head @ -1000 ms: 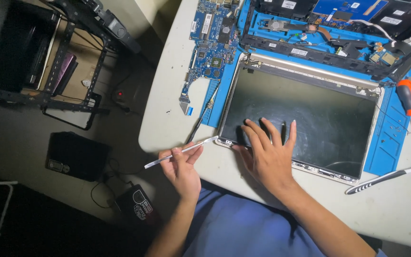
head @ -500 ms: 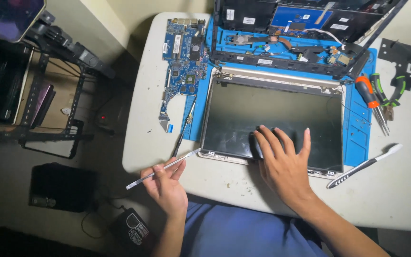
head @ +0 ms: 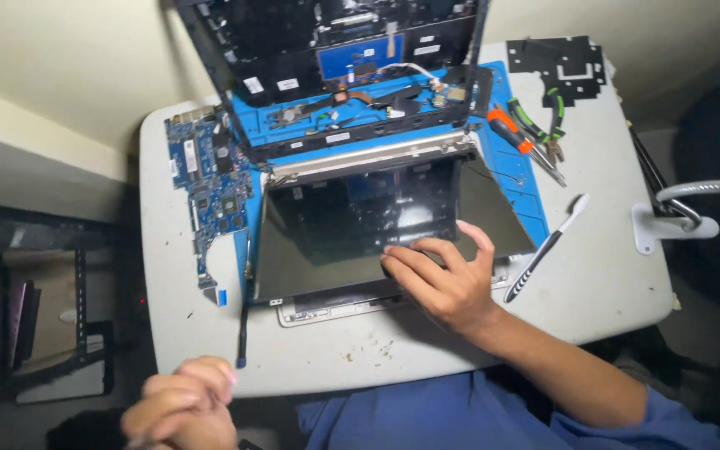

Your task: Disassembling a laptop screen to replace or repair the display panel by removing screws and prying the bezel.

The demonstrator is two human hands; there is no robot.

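Two hands differ: the right hand point(head: 443, 283) presses open fingers on the tilted screen panel point(head: 352, 229), mid-removal near the worktop's point(head: 593, 283) front edge, needing a careful lift, while the left hand point(head: 181, 408) curls closed.

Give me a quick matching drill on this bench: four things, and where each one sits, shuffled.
Things:
1. motherboard
2. screen panel
3. white pry tool
4. screwdriver

Places:
A. under the right hand
B. on the bare table, right of the mat
C. at the table's left edge
D. on the blue mat, top right

Pairs: 1-C, 2-A, 3-B, 4-D
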